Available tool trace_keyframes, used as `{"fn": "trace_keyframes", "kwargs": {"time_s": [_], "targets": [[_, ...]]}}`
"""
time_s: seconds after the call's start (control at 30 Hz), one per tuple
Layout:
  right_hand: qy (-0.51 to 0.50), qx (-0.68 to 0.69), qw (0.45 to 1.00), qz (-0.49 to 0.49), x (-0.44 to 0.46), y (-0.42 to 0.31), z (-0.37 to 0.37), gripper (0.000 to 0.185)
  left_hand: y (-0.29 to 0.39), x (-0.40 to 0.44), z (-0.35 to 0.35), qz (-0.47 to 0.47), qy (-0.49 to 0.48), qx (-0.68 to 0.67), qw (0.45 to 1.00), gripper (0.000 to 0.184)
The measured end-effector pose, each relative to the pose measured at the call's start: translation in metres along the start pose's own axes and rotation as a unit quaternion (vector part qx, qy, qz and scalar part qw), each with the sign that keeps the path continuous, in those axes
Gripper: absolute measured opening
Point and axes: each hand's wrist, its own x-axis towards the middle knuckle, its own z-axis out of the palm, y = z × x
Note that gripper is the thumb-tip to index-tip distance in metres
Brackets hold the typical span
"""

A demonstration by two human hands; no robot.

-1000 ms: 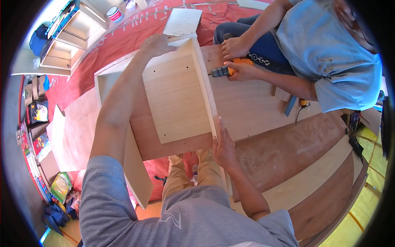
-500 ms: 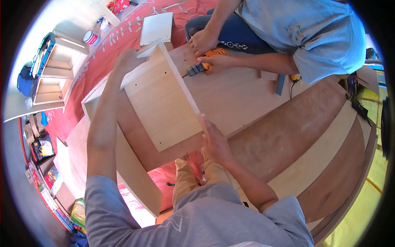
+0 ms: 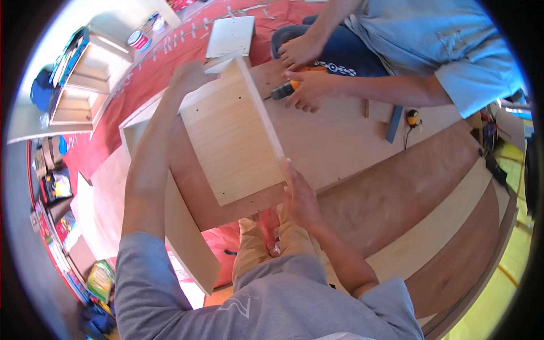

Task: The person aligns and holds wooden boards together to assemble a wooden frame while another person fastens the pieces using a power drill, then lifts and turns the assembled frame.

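A pale plywood box (image 3: 232, 144) with small dark holes in its panel stands tilted before me on a larger wooden sheet. My left hand (image 3: 192, 78) grips its far upper edge, fingers partly hidden behind the wood. Against the near right corner, my right hand (image 3: 301, 198) holds the edge of the same box, thumb up along the side. Just beyond the box's right side, a co-worker's hand (image 3: 314, 90) lies over an orange and black power drill (image 3: 286, 89). The co-worker's other hand (image 3: 300, 52) is above the drill.
A blue-grey metal strip (image 3: 394, 124) and a yellow-black tool (image 3: 413, 118) lie on the sheet at right. Behind the box stands a small white-topped box (image 3: 229, 35). Long curved boards (image 3: 442, 226) spread at lower right. A shelf unit (image 3: 85, 85) is at upper left.
The view has shifted slightly. The co-worker's hands have loosened around the drill, which now lies lower and partly covered. My hands keep their places on the plywood box.
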Motion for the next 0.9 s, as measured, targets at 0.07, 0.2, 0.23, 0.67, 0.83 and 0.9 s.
{"fn": "trace_keyframes", "kwargs": {"time_s": [0.07, 0.2, 0.23, 0.67, 0.83, 0.9], "targets": [[-0.024, 0.018, 0.999, 0.025, 0.001, -0.002, -0.002, 0.069, 0.002, -0.004, -0.002, -0.006, 0.004, 0.014, 1.000, 0.054], [-0.012, 0.015, 1.000, 0.005, 0.003, -0.008, -0.004, 0.070, 0.010, -0.010, -0.008, -0.028, -0.003, 0.005, 1.000, 0.055], [-0.016, 0.011, 1.000, 0.004, 0.003, -0.007, -0.003, 0.070, 0.010, -0.009, -0.008, -0.035, -0.006, 0.001, 0.999, 0.055], [-0.034, 0.002, 0.999, 0.020, 0.001, -0.002, -0.001, 0.071, 0.000, 0.000, 0.006, -0.026, 0.004, -0.016, 1.000, 0.053], [-0.043, 0.002, 0.998, 0.052, 0.002, -0.007, -0.002, 0.071, -0.003, 0.004, 0.011, -0.048, -0.005, -0.007, 0.999, 0.053], [-0.042, 0.002, 0.998, 0.049, 0.001, -0.007, -0.003, 0.070, -0.006, 0.005, 0.016, -0.033, 0.013, -0.010, 0.999, 0.053]]}}
